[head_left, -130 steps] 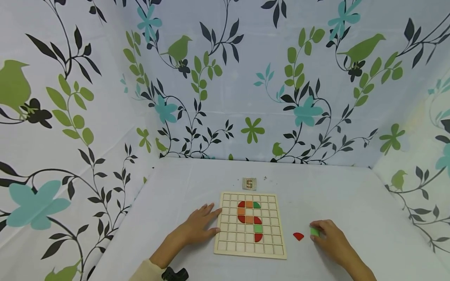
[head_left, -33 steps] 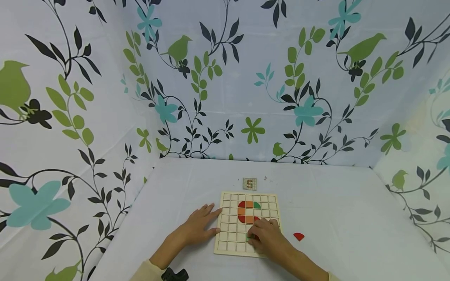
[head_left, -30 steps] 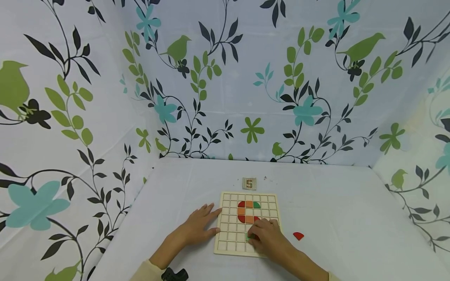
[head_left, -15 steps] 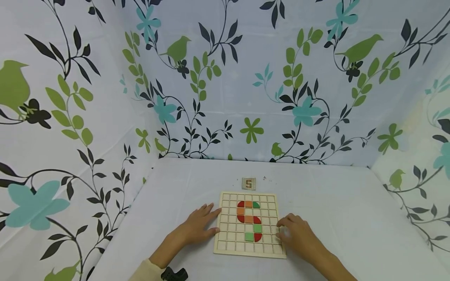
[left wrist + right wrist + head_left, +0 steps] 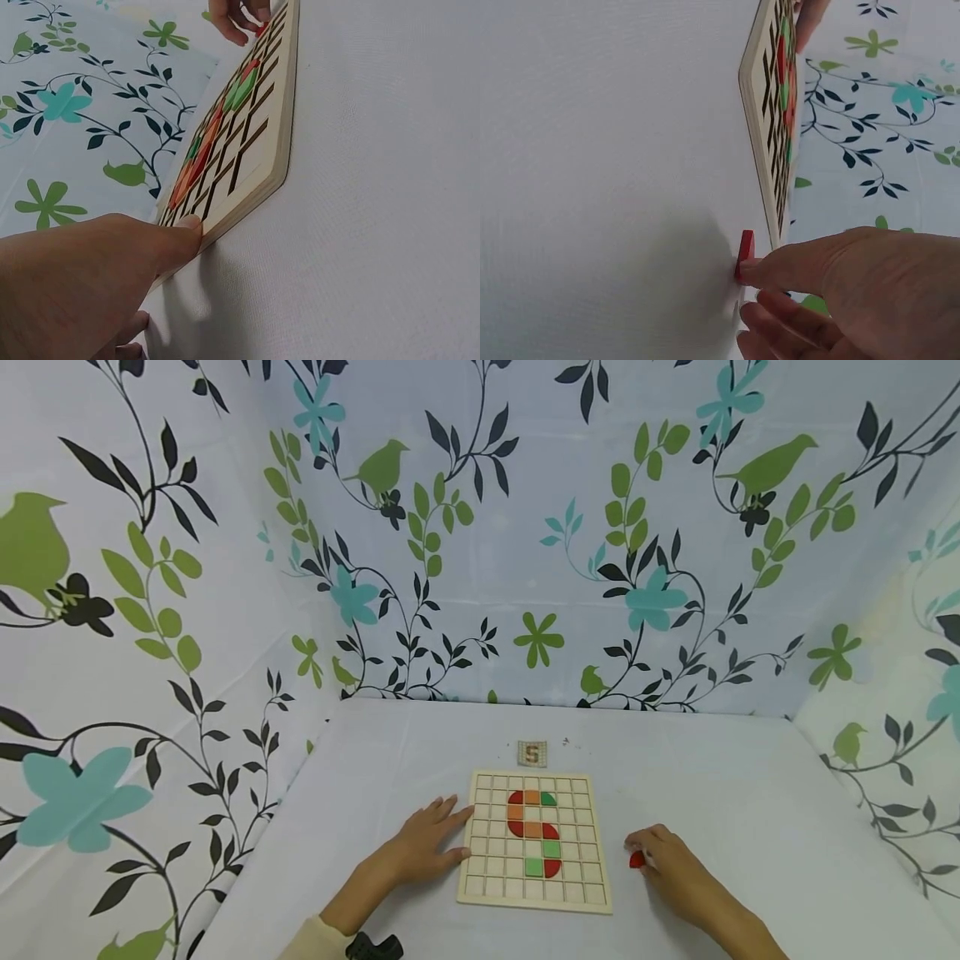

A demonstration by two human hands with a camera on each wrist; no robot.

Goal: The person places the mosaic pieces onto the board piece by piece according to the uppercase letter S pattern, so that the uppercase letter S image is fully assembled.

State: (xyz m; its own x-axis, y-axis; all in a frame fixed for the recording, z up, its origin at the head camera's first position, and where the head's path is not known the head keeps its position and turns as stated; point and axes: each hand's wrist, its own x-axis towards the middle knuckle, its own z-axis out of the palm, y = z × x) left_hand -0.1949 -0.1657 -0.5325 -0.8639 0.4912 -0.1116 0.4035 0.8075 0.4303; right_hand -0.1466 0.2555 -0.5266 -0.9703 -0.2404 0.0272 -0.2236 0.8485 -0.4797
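A wooden grid board (image 5: 495, 885) lies on the white table, with red, orange and green pieces set in its squares in a curved S-like figure. One light green square (image 5: 533, 867) sits low in the figure, left of a red rounded piece (image 5: 552, 867). My left hand (image 5: 420, 845) rests at the board's left edge, fingers spread, its thumb (image 5: 182, 236) touching the rim in the left wrist view. To the right of the board, my right hand (image 5: 678, 872) pinches a red quarter-circle piece (image 5: 745, 251) at the tabletop; the fingertips behind it are partly hidden.
Beyond the board's far edge lies a small card (image 5: 532, 753) with an S-like figure on a grid. A patterned curtain (image 5: 465, 568) with birds and leaves encloses the table's back and sides. Something black (image 5: 374, 947) shows at my left wrist.
My right hand carried a green square from the table to the board and let it go there. It then moved back right and took hold of the red quarter-circle. The left hand stayed put.
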